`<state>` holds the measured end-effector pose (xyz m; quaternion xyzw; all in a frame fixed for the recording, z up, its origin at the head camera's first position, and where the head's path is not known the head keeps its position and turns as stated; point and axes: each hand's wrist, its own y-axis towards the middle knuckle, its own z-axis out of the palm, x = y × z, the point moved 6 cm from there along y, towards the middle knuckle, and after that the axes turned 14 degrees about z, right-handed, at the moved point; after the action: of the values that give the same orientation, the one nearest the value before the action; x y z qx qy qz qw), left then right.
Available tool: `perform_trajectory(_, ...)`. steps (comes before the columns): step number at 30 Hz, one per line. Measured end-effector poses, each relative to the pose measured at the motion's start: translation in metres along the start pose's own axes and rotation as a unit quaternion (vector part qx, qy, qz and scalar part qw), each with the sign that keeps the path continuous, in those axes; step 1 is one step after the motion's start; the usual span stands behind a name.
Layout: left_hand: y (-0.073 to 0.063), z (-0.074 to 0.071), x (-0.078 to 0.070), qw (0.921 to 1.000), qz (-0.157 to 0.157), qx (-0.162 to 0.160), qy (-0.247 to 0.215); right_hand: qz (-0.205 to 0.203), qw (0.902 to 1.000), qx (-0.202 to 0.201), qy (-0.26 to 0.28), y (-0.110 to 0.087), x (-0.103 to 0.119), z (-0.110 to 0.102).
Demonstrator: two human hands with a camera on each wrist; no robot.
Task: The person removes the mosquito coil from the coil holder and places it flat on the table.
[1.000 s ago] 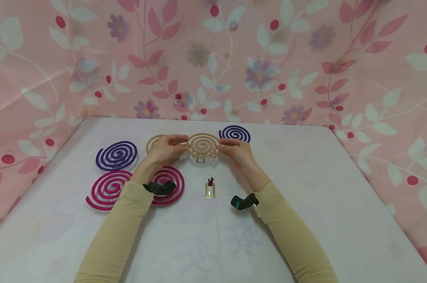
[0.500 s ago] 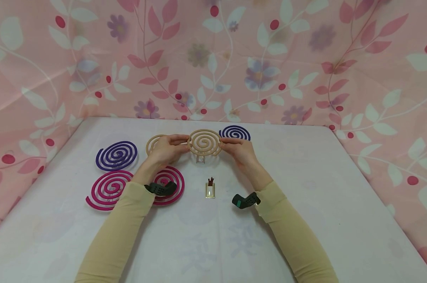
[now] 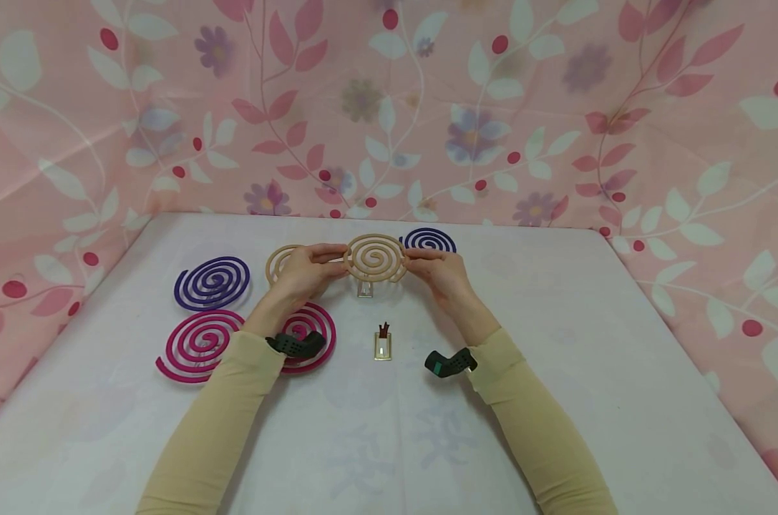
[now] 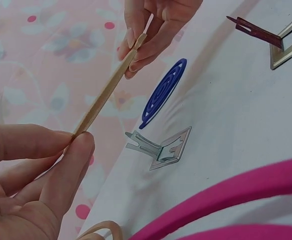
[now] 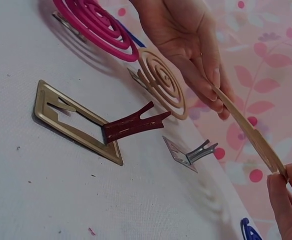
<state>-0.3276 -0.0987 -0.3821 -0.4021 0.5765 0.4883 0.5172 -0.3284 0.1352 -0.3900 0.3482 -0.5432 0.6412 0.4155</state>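
Note:
A tan mosquito coil (image 3: 374, 259) is held up level between both hands. My left hand (image 3: 303, 273) pinches its left edge between thumb and fingers, and my right hand (image 3: 441, 277) pinches the right edge. Seen edge-on in the left wrist view, the coil (image 4: 103, 100) is a thin strip well above the table. Below and just in front of it stands a silver metal coil stand (image 4: 170, 149), its forked prong pointing up. Nearer the body lies a brass-coloured stand (image 3: 383, 347) with a dark red forked prong (image 5: 135, 124).
Two pink coils (image 3: 326, 336) sit at the left, one partly behind my left wrist. A purple coil (image 3: 213, 282) is farther left. Behind my left hand is another tan coil (image 3: 274, 259); a dark blue coil (image 3: 430, 240) lies behind my right hand. Floral cloth (image 3: 389, 107) surrounds the table.
The tan coil has risen slightly and shifted a little to the right, with both hands still pinching it. The stands and other coils have stayed put.

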Motion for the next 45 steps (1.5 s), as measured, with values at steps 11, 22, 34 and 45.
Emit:
perform_trajectory(11, 0.0, 0.004, -0.002, 0.9999, -0.003, -0.011, 0.003, -0.007, 0.9999, -0.001, 0.007, -0.003, 0.006, -0.004)
perform_trajectory(22, -0.002, 0.016, -0.009, 0.9984, 0.017, -0.016, -0.052, -0.016, 0.9998, 0.006, 0.008, 0.001, 0.013, -0.015)
perform_trajectory(34, 0.004, 0.037, -0.02, 0.9987, 0.025, -0.011, -0.043, -0.032, 0.9994, 0.006, 0.01, -0.008, 0.025, -0.035)
perform_trajectory(45, 0.01, 0.058, -0.015, 0.9991, 0.008, -0.001, -0.041, -0.023, 0.9995, -0.006, 0.018, -0.015, 0.023, -0.058)
